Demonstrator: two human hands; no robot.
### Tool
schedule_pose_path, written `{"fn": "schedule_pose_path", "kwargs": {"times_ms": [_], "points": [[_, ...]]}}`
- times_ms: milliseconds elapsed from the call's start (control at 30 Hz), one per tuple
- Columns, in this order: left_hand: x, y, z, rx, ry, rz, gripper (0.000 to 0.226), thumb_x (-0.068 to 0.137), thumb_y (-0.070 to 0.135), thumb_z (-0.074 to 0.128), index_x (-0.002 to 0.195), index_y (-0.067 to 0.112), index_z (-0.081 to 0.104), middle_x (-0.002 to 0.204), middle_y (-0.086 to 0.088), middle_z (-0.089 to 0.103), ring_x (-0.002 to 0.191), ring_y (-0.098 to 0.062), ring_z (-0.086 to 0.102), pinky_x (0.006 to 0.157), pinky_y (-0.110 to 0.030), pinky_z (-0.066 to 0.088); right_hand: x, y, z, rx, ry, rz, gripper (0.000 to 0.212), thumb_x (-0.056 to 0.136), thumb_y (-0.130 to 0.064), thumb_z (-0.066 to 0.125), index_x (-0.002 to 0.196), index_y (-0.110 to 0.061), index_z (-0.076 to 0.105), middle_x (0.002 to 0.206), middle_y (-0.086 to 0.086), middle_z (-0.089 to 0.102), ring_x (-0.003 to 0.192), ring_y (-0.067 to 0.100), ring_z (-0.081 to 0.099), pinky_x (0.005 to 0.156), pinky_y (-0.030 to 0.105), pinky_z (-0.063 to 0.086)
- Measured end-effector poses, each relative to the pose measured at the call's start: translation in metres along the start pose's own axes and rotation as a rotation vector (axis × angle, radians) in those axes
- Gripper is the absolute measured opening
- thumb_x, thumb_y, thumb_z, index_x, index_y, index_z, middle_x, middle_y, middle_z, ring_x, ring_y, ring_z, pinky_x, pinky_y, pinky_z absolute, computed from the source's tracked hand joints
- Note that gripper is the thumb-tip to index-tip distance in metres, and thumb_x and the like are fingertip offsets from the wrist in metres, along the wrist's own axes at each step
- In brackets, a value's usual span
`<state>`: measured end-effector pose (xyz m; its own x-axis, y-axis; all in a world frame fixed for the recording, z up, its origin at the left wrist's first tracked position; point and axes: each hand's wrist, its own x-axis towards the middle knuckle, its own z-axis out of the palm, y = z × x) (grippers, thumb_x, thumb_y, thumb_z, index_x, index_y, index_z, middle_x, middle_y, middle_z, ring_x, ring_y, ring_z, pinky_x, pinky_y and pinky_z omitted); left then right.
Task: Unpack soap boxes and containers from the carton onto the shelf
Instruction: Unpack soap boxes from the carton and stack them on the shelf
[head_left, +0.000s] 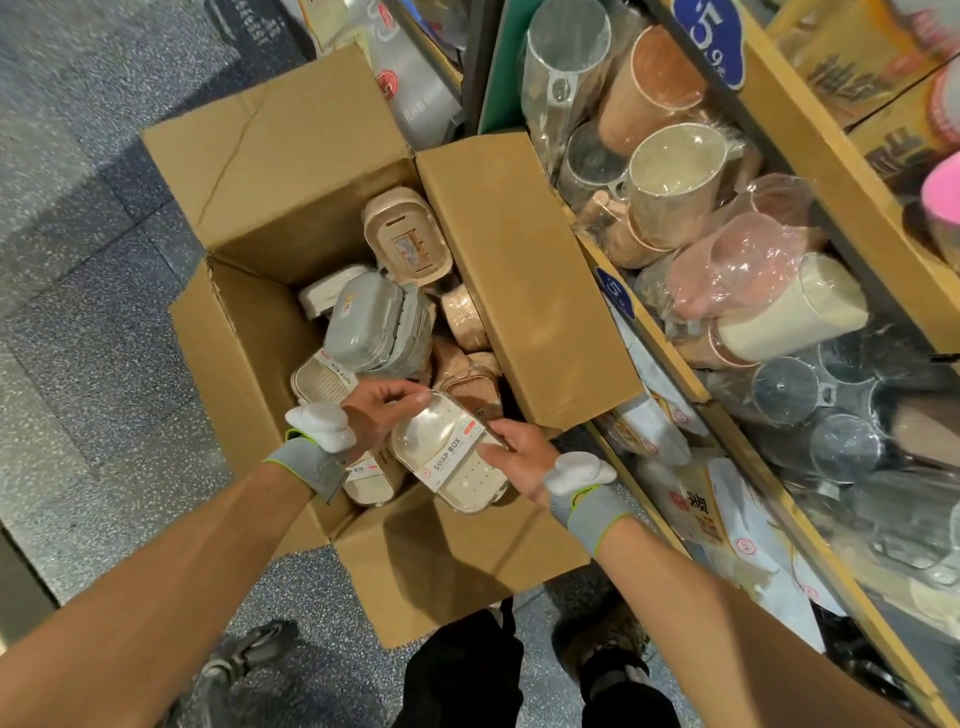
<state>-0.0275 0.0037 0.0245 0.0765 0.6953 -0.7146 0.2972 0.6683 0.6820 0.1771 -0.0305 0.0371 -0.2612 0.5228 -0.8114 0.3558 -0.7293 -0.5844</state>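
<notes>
Both hands, left hand (382, 415) and right hand (519, 457), are gripping a cream soap box (449, 452) above the carton (291, 218); lifting level, clearing the flap toward the shelf (670, 353), seems best.

Both forearms extend forward and down, bare to the wrist, converging toward the centre. Each wrist carries a grey band with a yellow-green edge and a white padded piece on its back. The left hand (382, 413) is turned palm-down, fingers curled, thumb and forefinger pinched at one end of a held item. The right hand (519, 457) grips the opposite side, thumb on top, fingers wrapped beneath.
</notes>
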Motion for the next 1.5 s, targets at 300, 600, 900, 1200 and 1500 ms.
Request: {"fn": "schedule_pose_path", "kwargs": {"times_ms": [300,600,900,1200,1500], "points": [[0.009,-0.02,-0.021,0.594,0.158,-0.194,0.038,0.092,-0.001,0.048,0.127,0.007,0.058,0.128,-0.013,0.058,0.12,-0.028,0.051,0.098,-0.028,0.037,0.007,0.017,-0.009,-0.007,0.125,0.042,0.025,0.086,-0.004,0.059,0.106,0.009,0.054,0.113,0.04,0.054,0.107,0.052,0.05,0.093,0.058,0.044],[-0.004,-0.037,-0.029,0.874,-0.028,-0.408,0.065,0.086,0.037,0.055,0.136,-0.002,0.043,0.139,-0.021,0.046,0.128,-0.036,0.044,0.107,-0.039,0.035,-0.001,0.019,-0.016,0.043,0.165,0.068,0.028,0.086,0.005,0.057,0.113,0.003,0.055,0.111,0.023,0.064,0.09,0.023,0.057,0.071,0.03,0.049],[0.016,-0.037,-0.036,1.096,-0.126,-0.471,0.051,0.092,0.012,0.047,0.142,0.019,0.04,0.148,-0.005,0.038,0.134,-0.025,0.039,0.108,-0.026,0.032,-0.003,0.02,-0.017,0.052,0.152,0.068,0.031,0.086,0.004,0.058,0.117,0.002,0.054,0.114,0.022,0.064,0.094,0.024,0.059,0.089,0.045,0.051],[0.015,-0.04,-0.04,1.207,-0.224,-0.349,0.041,0.084,0.015,0.059,0.124,0.021,0.058,0.13,-0.002,0.055,0.117,-0.024,0.054,0.092,-0.025,0.041,-0.003,0.023,-0.016,0.067,0.153,0.072,0.037,0.087,0.003,0.057,0.123,0.003,0.049,0.12,0.021,0.061,0.107,0.032,0.059,0.094,0.047,0.049],[0.015,0.012,-0.037,0.463,-0.339,-0.125,0.032,0.075,0.009,0.077,0.084,0.04,0.074,0.085,0.014,0.07,0.091,-0.018,0.061,0.082,-0.025,0.049,-0.012,0.021,-0.035,0.093,0.253,0.055,0.051,0.093,-0.005,0.052,0.141,-0.003,0.036,0.139,0.011,0.049,0.129,0.024,0.047,0.108,0.042,0.038]]}}
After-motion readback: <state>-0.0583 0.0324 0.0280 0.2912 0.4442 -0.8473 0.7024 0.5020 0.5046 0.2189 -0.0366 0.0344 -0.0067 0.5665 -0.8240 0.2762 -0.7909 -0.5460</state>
